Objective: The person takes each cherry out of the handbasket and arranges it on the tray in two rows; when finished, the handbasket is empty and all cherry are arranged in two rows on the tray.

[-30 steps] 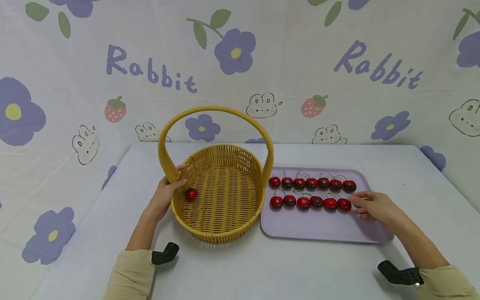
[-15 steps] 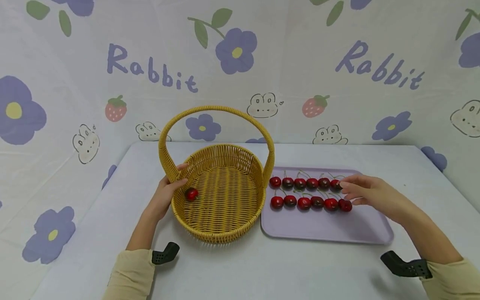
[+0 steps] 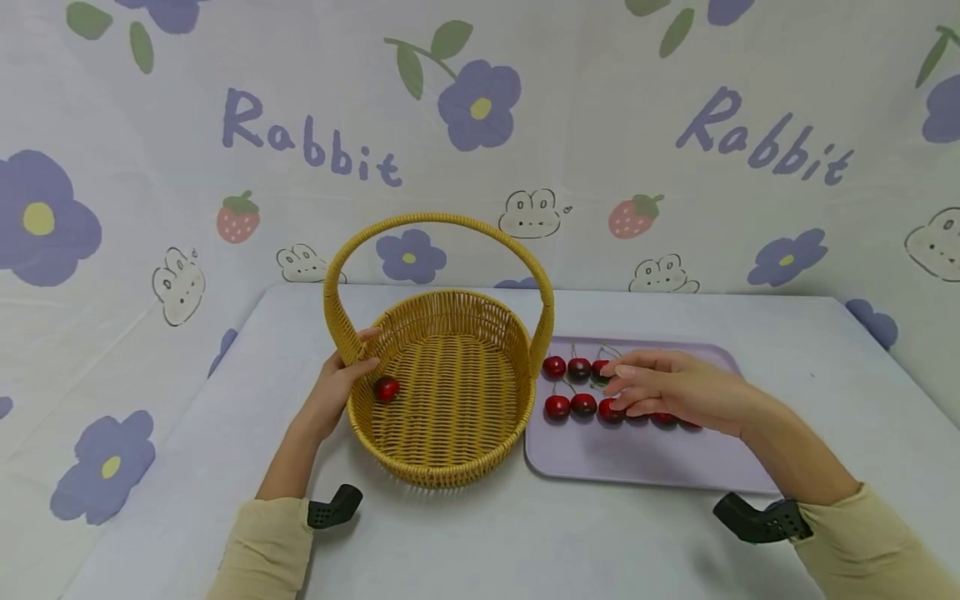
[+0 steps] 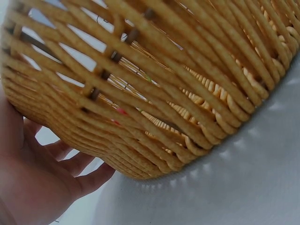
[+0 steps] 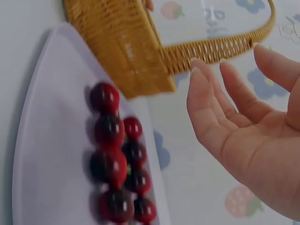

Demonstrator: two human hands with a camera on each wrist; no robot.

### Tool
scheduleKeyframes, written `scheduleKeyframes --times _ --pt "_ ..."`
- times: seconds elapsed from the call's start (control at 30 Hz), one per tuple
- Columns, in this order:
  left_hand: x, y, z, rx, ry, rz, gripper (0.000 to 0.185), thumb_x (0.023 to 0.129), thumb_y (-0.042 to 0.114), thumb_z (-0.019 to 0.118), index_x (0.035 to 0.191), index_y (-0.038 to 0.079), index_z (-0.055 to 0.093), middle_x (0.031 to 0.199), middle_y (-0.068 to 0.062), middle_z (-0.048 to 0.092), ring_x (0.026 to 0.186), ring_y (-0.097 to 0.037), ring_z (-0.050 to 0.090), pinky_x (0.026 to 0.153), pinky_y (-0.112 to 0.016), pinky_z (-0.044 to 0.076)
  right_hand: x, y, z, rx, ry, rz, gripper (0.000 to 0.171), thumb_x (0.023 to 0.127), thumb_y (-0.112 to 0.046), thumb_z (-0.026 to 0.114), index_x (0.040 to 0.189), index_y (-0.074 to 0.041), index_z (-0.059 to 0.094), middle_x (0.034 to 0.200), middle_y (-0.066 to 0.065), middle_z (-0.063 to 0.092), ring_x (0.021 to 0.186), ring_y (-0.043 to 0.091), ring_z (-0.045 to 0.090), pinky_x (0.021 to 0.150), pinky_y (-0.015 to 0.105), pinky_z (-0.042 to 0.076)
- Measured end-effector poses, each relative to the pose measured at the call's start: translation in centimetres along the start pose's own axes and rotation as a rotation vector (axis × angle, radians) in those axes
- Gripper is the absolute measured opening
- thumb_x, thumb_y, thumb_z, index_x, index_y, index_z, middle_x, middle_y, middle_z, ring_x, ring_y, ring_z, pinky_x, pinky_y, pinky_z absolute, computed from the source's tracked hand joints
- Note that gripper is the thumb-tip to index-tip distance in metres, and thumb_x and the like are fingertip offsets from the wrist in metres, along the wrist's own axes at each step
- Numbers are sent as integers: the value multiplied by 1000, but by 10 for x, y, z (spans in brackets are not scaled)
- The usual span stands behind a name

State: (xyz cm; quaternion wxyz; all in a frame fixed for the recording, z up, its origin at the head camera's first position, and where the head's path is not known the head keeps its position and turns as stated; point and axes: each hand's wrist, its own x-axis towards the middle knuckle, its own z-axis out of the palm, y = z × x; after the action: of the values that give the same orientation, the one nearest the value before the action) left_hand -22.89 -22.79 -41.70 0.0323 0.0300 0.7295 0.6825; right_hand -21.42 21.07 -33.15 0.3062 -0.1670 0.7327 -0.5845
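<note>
The left hand [image 3: 339, 392] holds the near left rim of the woven basket [image 3: 442, 454], its fingers [image 3: 366, 364] curled over the edge beside the foot of the handle; in the left wrist view the palm lies against the outer weave. Just past those fingertips, on the basket floor, lies one cherry [image 3: 387, 388], the only one inside.

The right hand [image 3: 675, 390] hovers over the lilac tray [image 3: 645, 462], which sits on the worktop [image 3: 600, 542] touching or just beside the basket's right wall. Its fingers [image 5: 208, 101] are relaxed and gently spread, palm empty in the right wrist view, holding nothing. The cherries [image 3: 570, 387] lie in two rows on the tray: several show clear of the fingertips on the basket side, and the rest are under or behind the hand, so an exact count cannot be made.

Judged from this, the work is at an early stage: one cherry is in the basket, nearly all remain on the tray, and the right hand has not yet closed on another.
</note>
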Motion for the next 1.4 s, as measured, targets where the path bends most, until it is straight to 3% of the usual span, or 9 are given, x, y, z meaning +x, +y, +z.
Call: scheduleKeyframes --times 0.4,0.67,1.07,1.2,1.4 --pt "0 -1 0 5 11 6 47 99 9 46 146 9 36 149 -15 30 133 -32 29 108 -52 18 42 -17 43 157 -124 -34 50 102 -24 47 136 10 37 121 24 53 104 29 58 94 40 44" --pt "2 -1 0 -2 14 8 47 99 9 46 145 9 37 147 -16 33 132 -31 31 108 -51 18 67 -29 68 140 -167 -64 49 103 -25 44 139 7 37 131 28 46 114 33 52 97 40 42" --pt "2 -3 -1 1 18 -12 48 99 11 47 146 11 36 148 -16 32 132 -31 31 108 -51 19 106 -37 100 219 -108 -57 45 104 -22 41 139 5 38 137 22 45 124 37 45 104 48 31" --pt "2 -2 -1 -2 23 -15 47 99 11 47 145 11 37 147 -15 33 132 -30 32 108 -51 19 117 -39 111 204 -76 -54 43 104 -21 41 138 6 41 133 19 49 118 31 50 104 48 32" --pt "1 -1 0 3 18 -12 48 99 11 46 146 10 36 148 -16 32 133 -32 31 108 -52 18 134 -41 123 217 -53 -27 45 104 -24 41 138 4 42 132 20 49 122 35 47 103 47 34"
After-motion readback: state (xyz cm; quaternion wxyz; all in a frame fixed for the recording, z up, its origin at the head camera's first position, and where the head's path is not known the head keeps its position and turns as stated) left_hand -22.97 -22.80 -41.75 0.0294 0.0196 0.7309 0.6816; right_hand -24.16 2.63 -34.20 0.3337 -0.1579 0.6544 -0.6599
